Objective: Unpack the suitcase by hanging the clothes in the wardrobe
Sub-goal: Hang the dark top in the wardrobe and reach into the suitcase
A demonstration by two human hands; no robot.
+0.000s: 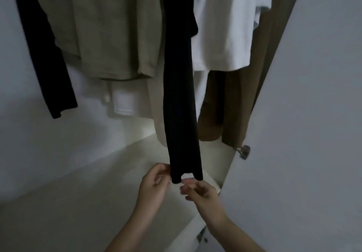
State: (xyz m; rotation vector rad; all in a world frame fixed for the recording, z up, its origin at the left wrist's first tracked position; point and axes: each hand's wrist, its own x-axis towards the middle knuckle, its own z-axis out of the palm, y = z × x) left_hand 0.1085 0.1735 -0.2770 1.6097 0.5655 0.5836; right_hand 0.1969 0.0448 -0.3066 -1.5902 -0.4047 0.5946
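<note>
Dim, soft, slightly blurred, wide-angle

the black garment [180, 95] is matt, smooth cloth; the khaki shirt [109, 28] looks like coarser woven cloth, the white t-shirt [225, 26] like soft cotton. the wardrobe door [313, 114] is smooth, matt white, its knob [243, 151] shiny metal.

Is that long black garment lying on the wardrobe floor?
No. The black garment hangs upright, and both the left hand and right hand are at its bottom hem.
</note>
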